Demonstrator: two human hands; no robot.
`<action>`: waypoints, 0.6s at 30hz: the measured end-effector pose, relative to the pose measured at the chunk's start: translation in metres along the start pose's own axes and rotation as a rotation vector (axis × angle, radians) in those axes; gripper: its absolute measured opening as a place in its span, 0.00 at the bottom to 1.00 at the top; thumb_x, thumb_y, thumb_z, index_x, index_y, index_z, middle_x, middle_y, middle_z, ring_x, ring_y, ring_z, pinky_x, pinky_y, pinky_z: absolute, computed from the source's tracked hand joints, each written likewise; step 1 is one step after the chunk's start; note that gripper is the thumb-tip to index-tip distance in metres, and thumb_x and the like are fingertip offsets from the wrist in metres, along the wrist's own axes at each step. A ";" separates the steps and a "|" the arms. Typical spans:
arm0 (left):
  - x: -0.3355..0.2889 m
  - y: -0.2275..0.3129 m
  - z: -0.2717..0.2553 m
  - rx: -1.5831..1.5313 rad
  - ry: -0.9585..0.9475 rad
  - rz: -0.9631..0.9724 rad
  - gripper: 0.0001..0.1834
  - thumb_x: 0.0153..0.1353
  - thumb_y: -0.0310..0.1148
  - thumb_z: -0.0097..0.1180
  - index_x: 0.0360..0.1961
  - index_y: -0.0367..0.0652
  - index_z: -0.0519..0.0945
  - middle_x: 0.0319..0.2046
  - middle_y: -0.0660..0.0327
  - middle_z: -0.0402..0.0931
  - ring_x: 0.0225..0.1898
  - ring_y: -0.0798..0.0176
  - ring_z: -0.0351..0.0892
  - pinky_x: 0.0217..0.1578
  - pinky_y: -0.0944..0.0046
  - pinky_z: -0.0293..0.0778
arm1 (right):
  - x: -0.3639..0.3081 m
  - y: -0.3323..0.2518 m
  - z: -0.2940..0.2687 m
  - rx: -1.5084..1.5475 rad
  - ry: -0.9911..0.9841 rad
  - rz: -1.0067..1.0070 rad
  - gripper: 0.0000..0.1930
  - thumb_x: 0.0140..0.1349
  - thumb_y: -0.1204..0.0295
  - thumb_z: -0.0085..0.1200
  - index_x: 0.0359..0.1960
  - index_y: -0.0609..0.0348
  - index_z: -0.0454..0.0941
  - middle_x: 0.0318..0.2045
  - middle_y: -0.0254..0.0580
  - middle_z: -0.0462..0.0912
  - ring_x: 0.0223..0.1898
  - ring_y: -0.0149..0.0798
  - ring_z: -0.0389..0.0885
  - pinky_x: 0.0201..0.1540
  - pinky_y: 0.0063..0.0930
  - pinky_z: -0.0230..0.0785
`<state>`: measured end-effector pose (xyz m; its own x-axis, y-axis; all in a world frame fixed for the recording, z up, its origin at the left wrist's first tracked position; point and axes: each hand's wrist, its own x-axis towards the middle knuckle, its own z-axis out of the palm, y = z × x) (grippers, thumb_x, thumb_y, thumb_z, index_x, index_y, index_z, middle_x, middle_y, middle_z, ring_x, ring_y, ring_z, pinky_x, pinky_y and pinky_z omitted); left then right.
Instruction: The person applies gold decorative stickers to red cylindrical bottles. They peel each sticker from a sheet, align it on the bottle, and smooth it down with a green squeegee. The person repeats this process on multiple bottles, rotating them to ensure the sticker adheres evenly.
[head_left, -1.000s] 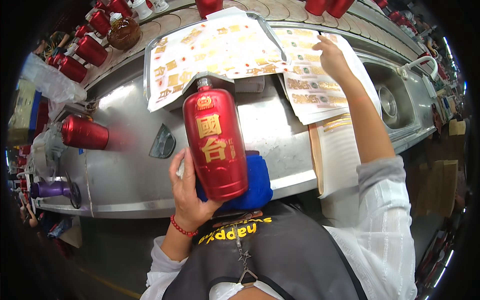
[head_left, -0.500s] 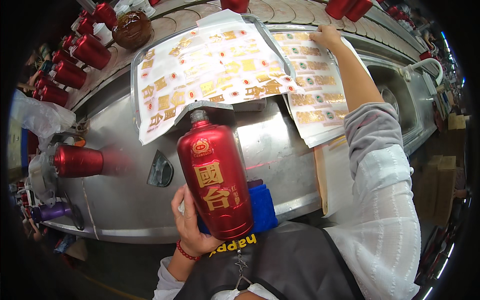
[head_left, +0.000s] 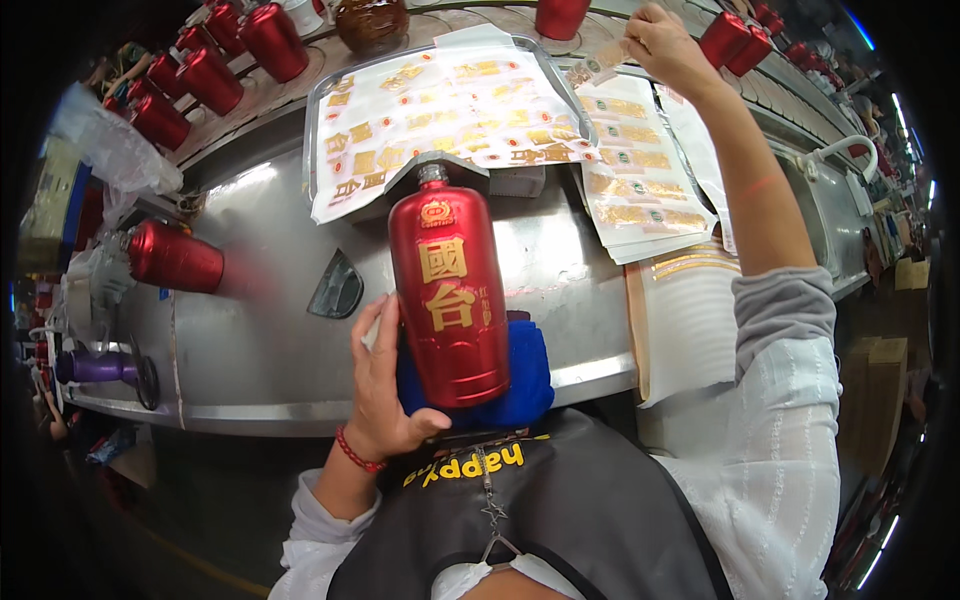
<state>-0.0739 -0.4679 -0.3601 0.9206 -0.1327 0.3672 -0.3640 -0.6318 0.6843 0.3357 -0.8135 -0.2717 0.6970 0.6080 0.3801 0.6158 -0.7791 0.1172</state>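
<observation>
A glossy red bottle with gold characters lies on its back, its neck against a grey notched rest and its base on a folded blue cloth. Along its left side my left hand is open, fingers stretched up against it and thumb apart below the base; something small and whitish shows by the fingers. Far right, my right hand pinches one end of a gold-printed decal strip, lifted at the top of a stack of decal sheets. A dark wedge-shaped scraper lies left of the bottle.
A metal tray holds sheets of gold decals. Another red bottle lies at left, near a purple bottle. Several red bottles and a brown jar stand along the conveyor behind. A sink is at right.
My right hand has raised a decal strip off the sheet's top. My left thumb has come out from under the bottle's base. The whole view has shifted.
</observation>
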 end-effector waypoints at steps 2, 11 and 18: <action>0.014 -0.001 -0.018 -0.041 0.061 0.026 0.54 0.61 0.70 0.52 0.69 0.29 0.63 0.65 0.43 0.68 0.67 0.39 0.60 0.68 0.45 0.55 | 0.003 -0.062 -0.063 0.152 -0.048 -0.096 0.11 0.62 0.69 0.60 0.28 0.65 0.78 0.42 0.55 0.78 0.44 0.52 0.79 0.48 0.43 0.71; 0.155 0.031 -0.056 -0.549 -0.001 0.411 0.26 0.63 0.34 0.64 0.60 0.38 0.73 0.58 0.55 0.73 0.58 0.63 0.72 0.59 0.62 0.68 | -0.039 -0.217 -0.225 0.304 0.100 -0.594 0.10 0.65 0.69 0.59 0.31 0.64 0.78 0.41 0.47 0.78 0.39 0.44 0.79 0.41 0.36 0.72; 0.083 0.058 -0.086 -0.916 -0.564 -0.135 0.07 0.69 0.31 0.56 0.37 0.38 0.77 0.32 0.70 0.74 0.37 0.77 0.70 0.40 0.72 0.69 | -0.126 -0.229 -0.201 0.613 -0.015 -0.399 0.15 0.68 0.67 0.59 0.28 0.66 0.75 0.50 0.50 0.77 0.43 0.35 0.76 0.43 0.27 0.67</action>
<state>-0.0304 -0.4497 -0.2354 0.8081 -0.5848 0.0713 -0.0066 0.1120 0.9937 0.0333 -0.7425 -0.1614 0.3787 0.8333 0.4027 0.9159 -0.2751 -0.2922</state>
